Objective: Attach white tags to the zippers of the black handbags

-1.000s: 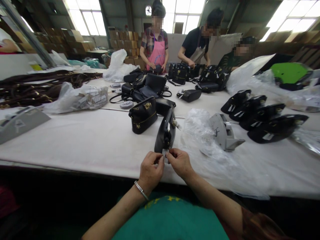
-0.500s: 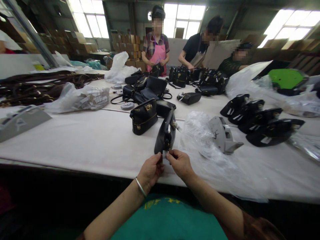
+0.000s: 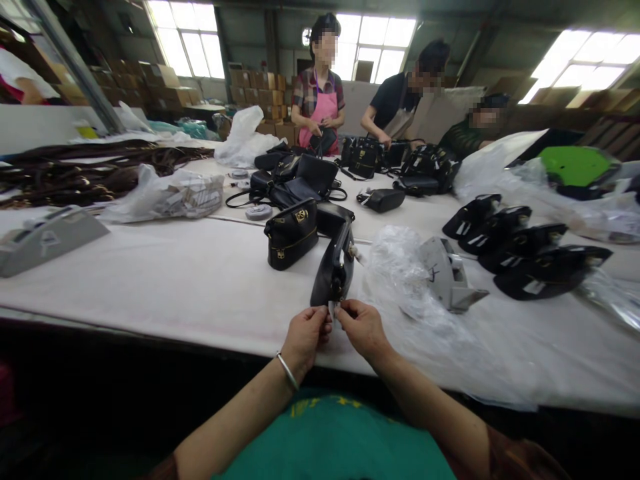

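Note:
At the near edge of the table, a small white tag (image 3: 332, 309) hangs at the end of a black handbag (image 3: 331, 270), which stands end-on to me. My right hand (image 3: 363, 328) pinches the tag between thumb and forefinger. Beside it, my left hand (image 3: 306, 339) has its thumb and fingers pressed together at the tag's left edge; what lies between these fingertips is too small to make out. Behind and to the left stands another black handbag (image 3: 291, 237) with gold zips and a gold emblem. A black piece (image 3: 334, 217) lies between the two bags.
Crumpled clear plastic (image 3: 397, 267) and a grey tape dispenser (image 3: 447, 275) lie to the right, near a row of several black bags (image 3: 540, 270). Another grey dispenser (image 3: 50, 240) stands at left. More bags (image 3: 300, 177) are piled further back. Co-workers (image 3: 320, 100) stand across the table.
My view has shifted slightly. Both hands stay at the tag, with the left fingers more closely bunched. Across the table, the person in the pink apron has turned and lowered a black bag.

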Action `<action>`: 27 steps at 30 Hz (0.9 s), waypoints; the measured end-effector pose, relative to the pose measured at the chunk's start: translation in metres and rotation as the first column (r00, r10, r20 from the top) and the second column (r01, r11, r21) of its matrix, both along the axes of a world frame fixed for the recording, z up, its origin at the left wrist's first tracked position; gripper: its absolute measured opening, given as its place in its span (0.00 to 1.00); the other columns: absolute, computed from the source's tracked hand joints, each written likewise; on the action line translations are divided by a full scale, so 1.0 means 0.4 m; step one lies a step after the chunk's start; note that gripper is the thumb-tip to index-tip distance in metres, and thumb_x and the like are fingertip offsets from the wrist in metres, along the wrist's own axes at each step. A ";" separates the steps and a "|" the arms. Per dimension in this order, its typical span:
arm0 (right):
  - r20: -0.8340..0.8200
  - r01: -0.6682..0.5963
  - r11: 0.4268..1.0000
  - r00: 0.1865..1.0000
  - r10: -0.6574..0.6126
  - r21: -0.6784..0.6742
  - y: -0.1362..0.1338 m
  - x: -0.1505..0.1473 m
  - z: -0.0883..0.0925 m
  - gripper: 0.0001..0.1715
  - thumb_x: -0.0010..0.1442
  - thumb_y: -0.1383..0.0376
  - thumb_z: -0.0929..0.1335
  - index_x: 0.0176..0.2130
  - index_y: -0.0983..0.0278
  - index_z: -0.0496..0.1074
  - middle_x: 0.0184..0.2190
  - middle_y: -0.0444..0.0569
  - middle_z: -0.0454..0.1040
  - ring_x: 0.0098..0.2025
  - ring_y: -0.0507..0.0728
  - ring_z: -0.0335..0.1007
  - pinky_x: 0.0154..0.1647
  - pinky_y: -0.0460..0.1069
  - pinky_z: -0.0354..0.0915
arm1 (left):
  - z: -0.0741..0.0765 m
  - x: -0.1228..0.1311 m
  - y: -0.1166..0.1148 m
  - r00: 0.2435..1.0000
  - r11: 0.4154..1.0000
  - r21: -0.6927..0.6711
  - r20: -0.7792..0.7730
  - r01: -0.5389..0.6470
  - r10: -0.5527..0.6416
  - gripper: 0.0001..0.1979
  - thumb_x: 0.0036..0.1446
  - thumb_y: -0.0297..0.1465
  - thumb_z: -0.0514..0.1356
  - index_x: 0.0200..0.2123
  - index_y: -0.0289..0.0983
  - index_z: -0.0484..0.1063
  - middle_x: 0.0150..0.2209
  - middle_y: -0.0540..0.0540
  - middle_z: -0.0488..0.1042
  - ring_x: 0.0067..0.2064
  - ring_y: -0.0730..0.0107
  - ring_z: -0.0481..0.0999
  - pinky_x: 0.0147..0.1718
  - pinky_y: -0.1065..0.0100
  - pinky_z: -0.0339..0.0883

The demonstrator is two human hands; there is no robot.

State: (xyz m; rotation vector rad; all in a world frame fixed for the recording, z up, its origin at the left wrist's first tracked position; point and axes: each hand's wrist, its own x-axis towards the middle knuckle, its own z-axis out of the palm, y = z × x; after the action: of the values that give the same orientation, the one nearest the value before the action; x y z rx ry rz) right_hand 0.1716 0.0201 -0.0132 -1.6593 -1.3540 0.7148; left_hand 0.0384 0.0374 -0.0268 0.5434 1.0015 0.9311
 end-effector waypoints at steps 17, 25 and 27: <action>0.265 -0.176 0.982 0.952 0.152 0.068 -0.016 0.012 0.024 0.15 0.63 0.67 0.63 0.34 0.63 0.79 0.30 0.49 0.73 0.34 0.56 0.71 0.39 0.48 0.64 | 0.009 0.010 -0.001 0.995 0.994 -0.061 0.020 0.094 -0.093 0.22 0.41 0.42 0.74 0.32 0.35 0.71 0.29 0.49 0.74 0.30 0.74 0.74 0.32 0.70 0.69; 0.286 -0.262 0.963 0.930 0.232 0.069 -0.016 0.022 0.035 0.15 0.62 0.69 0.62 0.33 0.63 0.78 0.31 0.48 0.73 0.34 0.55 0.71 0.38 0.48 0.64 | 0.017 0.005 -0.002 0.996 0.996 -0.011 0.004 0.084 -0.084 0.22 0.38 0.41 0.75 0.30 0.35 0.71 0.22 0.55 0.67 0.24 0.80 0.67 0.32 0.70 0.69; 0.282 -0.273 0.960 0.927 0.246 0.060 -0.016 0.024 0.041 0.15 0.62 0.68 0.63 0.32 0.63 0.78 0.30 0.48 0.73 0.34 0.55 0.71 0.38 0.48 0.64 | 0.018 0.004 0.000 0.997 0.997 -0.008 0.014 0.077 -0.077 0.21 0.39 0.40 0.75 0.30 0.35 0.72 0.22 0.55 0.67 0.23 0.80 0.66 0.31 0.70 0.69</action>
State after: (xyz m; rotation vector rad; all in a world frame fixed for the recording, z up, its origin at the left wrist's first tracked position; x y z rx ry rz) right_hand 0.1811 0.0137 0.0031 -1.5567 -1.8020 0.5708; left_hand 0.0399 0.0374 -0.0198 0.5644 0.9653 0.8608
